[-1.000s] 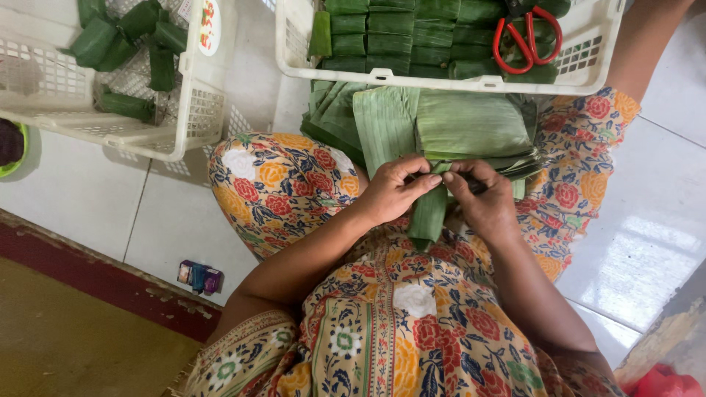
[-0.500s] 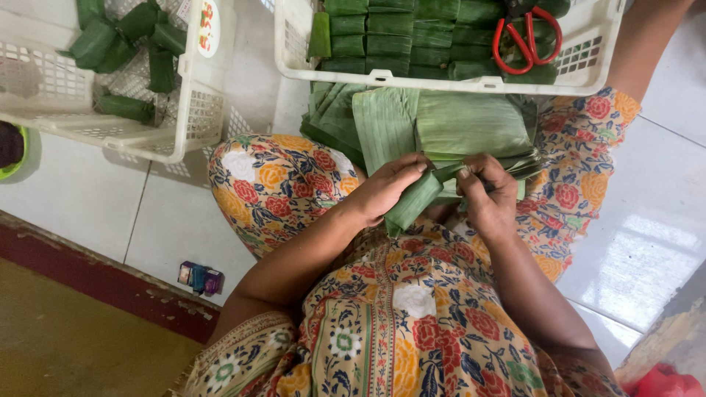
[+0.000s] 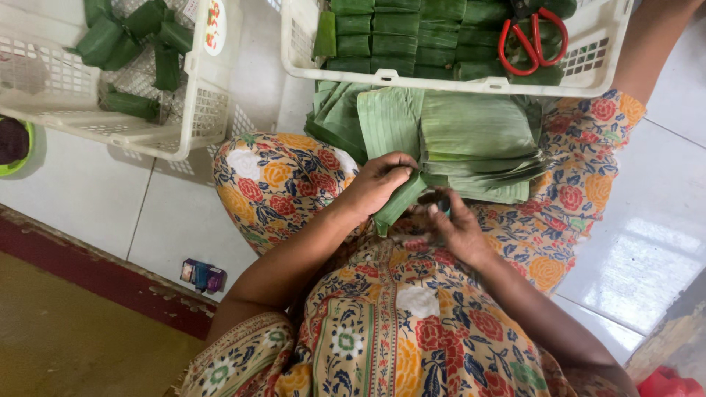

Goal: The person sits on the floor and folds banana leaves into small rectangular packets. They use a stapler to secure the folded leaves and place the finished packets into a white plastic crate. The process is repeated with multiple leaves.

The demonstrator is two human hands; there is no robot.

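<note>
Green leaf parcel [image 3: 397,206] gripped by left hand [image 3: 379,184]; right hand's [image 3: 456,228] curled fingers hide their hold.

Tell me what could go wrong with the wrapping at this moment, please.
The small green leaf-wrapped parcel is held only by the left hand while the right hand works below it, so its fold may spring open. The stack of flat green leaves lies loose on the lap and could slide off.

A home food-wrapping spot on a white tiled floor [image 3: 95,198]: leaf parcels fill plastic baskets [image 3: 456,77] at twelve o'clock.
</note>
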